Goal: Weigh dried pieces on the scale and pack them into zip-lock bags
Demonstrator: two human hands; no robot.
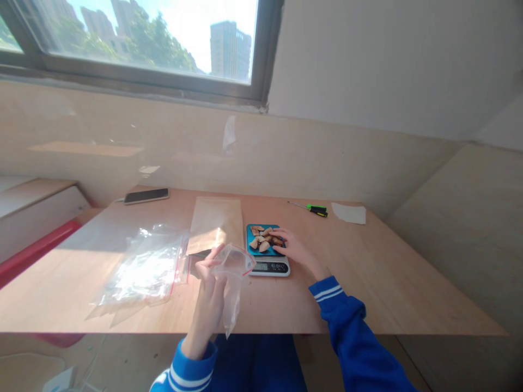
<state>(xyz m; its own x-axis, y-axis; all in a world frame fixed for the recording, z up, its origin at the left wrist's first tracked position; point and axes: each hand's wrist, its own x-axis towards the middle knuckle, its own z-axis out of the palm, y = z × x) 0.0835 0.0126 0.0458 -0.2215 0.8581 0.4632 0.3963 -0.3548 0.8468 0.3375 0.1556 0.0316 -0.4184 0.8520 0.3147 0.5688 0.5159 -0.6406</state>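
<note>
My left hand (210, 277) is closed on a clear zip bag (232, 277) with a red line along its mouth. The bag's mouth gapes towards a kitchen scale (281, 268), white with a blue top and a small display. Several brown, dried-looking pieces (263, 239), pale on some faces, lie on the scale's blue top; their exact kind does not show. From the right, my right hand (296, 247) reaches over them, thumb and fingers apart on either side of some pieces, touching them at the right edge.
A brown paper bag (216, 218) lies left of the scale. Farther left are several clear zip bags (151, 267) in a spread stack and a phone (146, 196). Two screwdrivers (316, 209) and a white paper scrap (349, 213) lie at the back right, near the wall (318, 163).
</note>
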